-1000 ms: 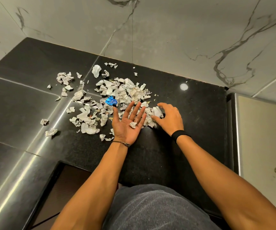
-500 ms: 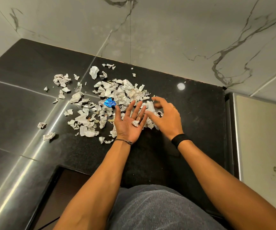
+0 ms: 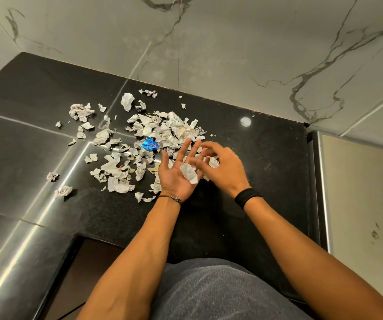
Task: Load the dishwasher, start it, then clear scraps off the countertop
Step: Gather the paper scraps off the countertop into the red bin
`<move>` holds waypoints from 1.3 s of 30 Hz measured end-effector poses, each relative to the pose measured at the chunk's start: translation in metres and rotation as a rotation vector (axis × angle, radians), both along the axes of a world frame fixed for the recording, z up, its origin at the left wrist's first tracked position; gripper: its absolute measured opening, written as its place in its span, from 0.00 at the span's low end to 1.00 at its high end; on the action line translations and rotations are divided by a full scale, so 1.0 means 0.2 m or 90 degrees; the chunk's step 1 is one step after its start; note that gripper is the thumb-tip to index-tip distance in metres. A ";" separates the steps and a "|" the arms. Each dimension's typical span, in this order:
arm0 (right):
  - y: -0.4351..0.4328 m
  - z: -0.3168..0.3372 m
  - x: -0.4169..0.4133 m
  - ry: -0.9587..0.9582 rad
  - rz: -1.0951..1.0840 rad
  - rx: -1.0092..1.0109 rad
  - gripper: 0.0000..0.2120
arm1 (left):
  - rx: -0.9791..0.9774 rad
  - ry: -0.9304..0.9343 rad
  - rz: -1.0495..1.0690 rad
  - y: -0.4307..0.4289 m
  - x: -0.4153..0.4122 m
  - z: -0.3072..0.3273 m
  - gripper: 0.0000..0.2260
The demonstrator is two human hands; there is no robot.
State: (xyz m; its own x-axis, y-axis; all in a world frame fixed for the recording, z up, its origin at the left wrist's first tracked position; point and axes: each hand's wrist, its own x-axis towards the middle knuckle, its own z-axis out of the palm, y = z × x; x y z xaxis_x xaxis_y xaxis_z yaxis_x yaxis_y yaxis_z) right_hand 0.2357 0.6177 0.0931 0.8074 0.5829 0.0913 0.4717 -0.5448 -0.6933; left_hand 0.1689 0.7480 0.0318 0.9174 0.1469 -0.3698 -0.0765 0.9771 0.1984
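Black countertop (image 3: 255,158), printed paper scraps (image 3: 158,128) unreadable, left hand (image 3: 172,181) flat cradling one, right hand (image 3: 225,167) blurred, grip unclear

Home kitchen, polished black stone countertop (image 3: 243,218), marble-veined wall tiles (image 3: 232,42)

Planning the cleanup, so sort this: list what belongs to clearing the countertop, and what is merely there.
Belongs:
scattered torn white paper scraps
crumpled blue foil wrapper
crumpled white paper wad on the open left hand
right hand over it
black stone countertop

Merely there:
grey-veined white marble wall
beige side panel
black wristband
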 end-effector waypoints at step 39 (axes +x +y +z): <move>0.04 0.07 0.02 0.152 -0.032 0.183 0.11 | 0.073 0.065 -0.004 -0.06 0.09 0.01 0.39</move>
State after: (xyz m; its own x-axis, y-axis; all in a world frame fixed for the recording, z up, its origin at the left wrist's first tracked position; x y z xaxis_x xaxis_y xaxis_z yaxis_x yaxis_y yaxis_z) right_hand 0.2390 0.6259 0.1070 0.8526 0.5201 0.0513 0.2564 -0.3308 -0.9082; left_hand 0.1869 0.7363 0.0345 0.8770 0.1883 -0.4420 -0.0449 0.9481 0.3147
